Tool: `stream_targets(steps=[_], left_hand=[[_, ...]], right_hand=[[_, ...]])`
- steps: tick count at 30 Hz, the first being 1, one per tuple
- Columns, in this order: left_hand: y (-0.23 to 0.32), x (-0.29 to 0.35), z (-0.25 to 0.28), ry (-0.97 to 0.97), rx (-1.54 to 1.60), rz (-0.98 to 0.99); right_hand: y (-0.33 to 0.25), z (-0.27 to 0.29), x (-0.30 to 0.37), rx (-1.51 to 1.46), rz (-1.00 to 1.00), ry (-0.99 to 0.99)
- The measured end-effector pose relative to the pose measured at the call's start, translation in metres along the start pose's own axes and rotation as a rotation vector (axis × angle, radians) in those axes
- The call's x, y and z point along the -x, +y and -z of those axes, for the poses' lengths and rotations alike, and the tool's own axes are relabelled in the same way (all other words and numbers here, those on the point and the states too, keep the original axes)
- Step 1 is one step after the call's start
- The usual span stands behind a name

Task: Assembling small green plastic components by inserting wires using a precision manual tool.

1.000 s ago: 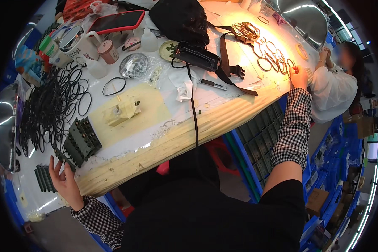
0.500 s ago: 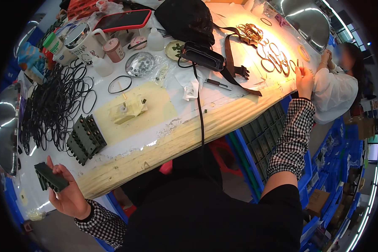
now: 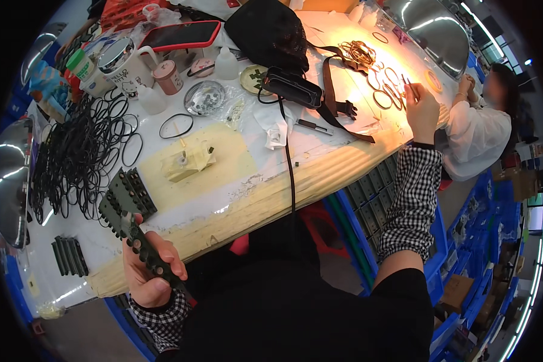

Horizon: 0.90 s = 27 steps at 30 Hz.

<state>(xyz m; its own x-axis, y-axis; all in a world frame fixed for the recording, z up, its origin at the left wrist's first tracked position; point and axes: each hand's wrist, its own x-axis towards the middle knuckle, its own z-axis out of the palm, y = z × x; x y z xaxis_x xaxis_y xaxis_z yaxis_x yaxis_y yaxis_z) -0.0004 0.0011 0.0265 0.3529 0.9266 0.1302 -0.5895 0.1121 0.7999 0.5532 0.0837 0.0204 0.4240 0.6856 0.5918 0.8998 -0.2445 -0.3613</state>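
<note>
My left hand (image 3: 151, 265) is closed around a dark green strip (image 3: 143, 248) with a row of round fittings along its face, held tilted over the near table edge. Just beyond it stand several similar dark green strips (image 3: 128, 194) side by side. A ribbed dark green block (image 3: 70, 256) lies on the table to the left. My right hand (image 3: 423, 111) is raised by the right end of the table, pinching slim dark tweezers (image 3: 408, 86) whose tips point up. Behind these tips, dark rubber rings (image 3: 387, 90) lie under warm light.
A heap of black rubber rings (image 3: 81, 154) covers the table's left side. Mid-table are a taped yellowish block (image 3: 187, 161), a foil dish (image 3: 204, 98), a cutter knife (image 3: 314, 127) and a strap (image 3: 332, 90) with a cable. Another person (image 3: 479, 133) sits at right.
My left hand has moved right and now grips a strip with round fittings; the block it held at the left now lies on the table. My right hand has shifted slightly left with the tweezers.
</note>
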Motion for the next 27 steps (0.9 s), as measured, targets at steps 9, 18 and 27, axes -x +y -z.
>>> stream_targets(steps=[9,18,27], left_hand=[[-0.001,0.015,0.008,0.191,-0.024,-0.038],[-0.005,0.011,0.001,0.151,-0.065,-0.058],[-0.007,0.018,0.008,0.245,-0.100,-0.068]], right_hand=[[0.071,-0.024,-0.016,0.292,-0.130,-0.073],[0.056,-0.056,-0.023,0.287,-0.013,-0.127],[0.087,-0.037,-0.038,0.358,-0.341,0.015]])
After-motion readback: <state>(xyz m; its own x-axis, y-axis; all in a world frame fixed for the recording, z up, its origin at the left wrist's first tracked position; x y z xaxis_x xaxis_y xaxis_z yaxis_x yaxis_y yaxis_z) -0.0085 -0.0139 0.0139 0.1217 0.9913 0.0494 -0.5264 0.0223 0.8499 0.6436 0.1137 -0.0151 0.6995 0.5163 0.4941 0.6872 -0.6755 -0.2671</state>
